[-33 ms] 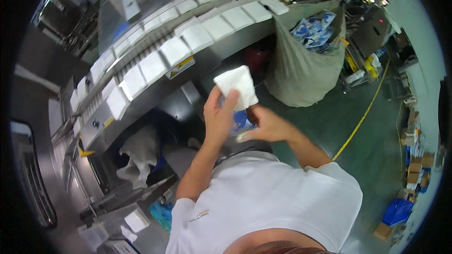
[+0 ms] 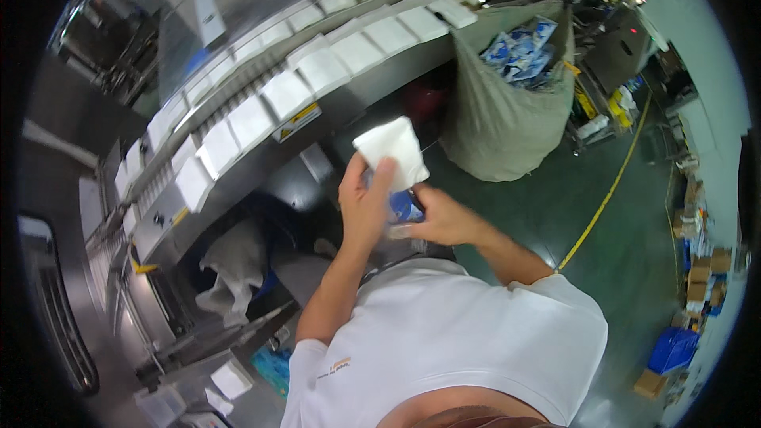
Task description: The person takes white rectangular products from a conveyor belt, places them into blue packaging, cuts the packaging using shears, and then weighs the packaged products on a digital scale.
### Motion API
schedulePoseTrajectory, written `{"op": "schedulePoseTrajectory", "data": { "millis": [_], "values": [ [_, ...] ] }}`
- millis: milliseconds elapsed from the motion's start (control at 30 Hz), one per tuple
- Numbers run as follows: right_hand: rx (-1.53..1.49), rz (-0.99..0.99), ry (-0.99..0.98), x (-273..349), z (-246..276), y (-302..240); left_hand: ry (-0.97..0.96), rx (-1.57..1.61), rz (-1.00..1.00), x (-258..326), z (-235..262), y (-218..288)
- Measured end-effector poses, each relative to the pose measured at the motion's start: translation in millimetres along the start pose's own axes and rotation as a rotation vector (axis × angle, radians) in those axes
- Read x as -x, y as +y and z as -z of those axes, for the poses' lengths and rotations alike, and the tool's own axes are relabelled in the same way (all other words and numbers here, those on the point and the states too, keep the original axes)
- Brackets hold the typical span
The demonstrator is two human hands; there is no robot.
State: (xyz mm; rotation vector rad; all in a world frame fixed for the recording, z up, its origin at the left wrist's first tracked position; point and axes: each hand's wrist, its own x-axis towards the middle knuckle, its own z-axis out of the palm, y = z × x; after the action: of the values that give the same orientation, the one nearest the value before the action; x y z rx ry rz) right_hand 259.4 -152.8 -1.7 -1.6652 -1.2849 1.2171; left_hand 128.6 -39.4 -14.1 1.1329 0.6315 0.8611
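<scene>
Two hands (image 2: 366,196) on one white pad and one wrapper: almost nothing has shifted

Little separates this moment from the picture just before it. The whole scene sits slightly further left, which looks like a small turn of the head, and the hands have kept their holds. To my eye, the work is mid-handling: nothing has been let go, and nothing new has been taken up.

The left hand is clamped on the white pad (image 2: 399,143), its thumb across the near face and its fingers behind. The pad is tilted, in front of the body and clear of the conveyor (image 2: 376,79). The right hand (image 2: 448,218) is pinched on the blue-and-white wrapper (image 2: 406,206), just below the pad; its fingertips are partly hidden. Whether pad and wrapper are joined, or only held close together, I cannot tell.

Beyond the hands, rows of similar pads (image 2: 323,69) lie along the conveyor, also apparently unmoved. To the right stands a big pale sack (image 2: 507,139) with crumpled blue-and-white packets (image 2: 521,55) in its mouth, well apart from both hands. A yellow line (image 2: 606,206) crosses the green floor (image 2: 515,222) further right.
</scene>
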Motion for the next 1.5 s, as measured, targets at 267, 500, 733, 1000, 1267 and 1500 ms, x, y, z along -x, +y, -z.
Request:
{"op": "schedulePoseTrajectory", "data": {
  "millis": [267, 500, 733, 1000, 1267, 1500],
  "values": [
    [-0.144, -0.067, 0.414, -19.2, 129.9, 70.8, 0.064, 0.047, -0.123, 19.2, 59.5, -1.6],
    [0.519, -0.207, 1.619, -117.7, 384.1, 196.3, 0.043, -0.004, -0.081, 38.3, 59.6, -1.2],
    [0.337, 0.274, 0.710, -111.5, 235.0, 79.8, 0.142, -0.122, -0.131, 30.8, 58.8, 20.8],
    [-0.045, 0.664, 0.050, -61.0, 35.5, -64.3, 0.014, -0.317, -0.345, 19.0, 54.5, 26.3],
    [0.340, 0.936, 0.316, -57.7, 9.0, -84.0, 0.091, -0.557, -0.789, 20.7, 70.2, 52.9],
    [-0.022, 0.542, -0.051, -62.2, 18.3, -76.7, -0.110, 0.007, -0.245, 34.6, 80.2, 55.2]
  ]
}}
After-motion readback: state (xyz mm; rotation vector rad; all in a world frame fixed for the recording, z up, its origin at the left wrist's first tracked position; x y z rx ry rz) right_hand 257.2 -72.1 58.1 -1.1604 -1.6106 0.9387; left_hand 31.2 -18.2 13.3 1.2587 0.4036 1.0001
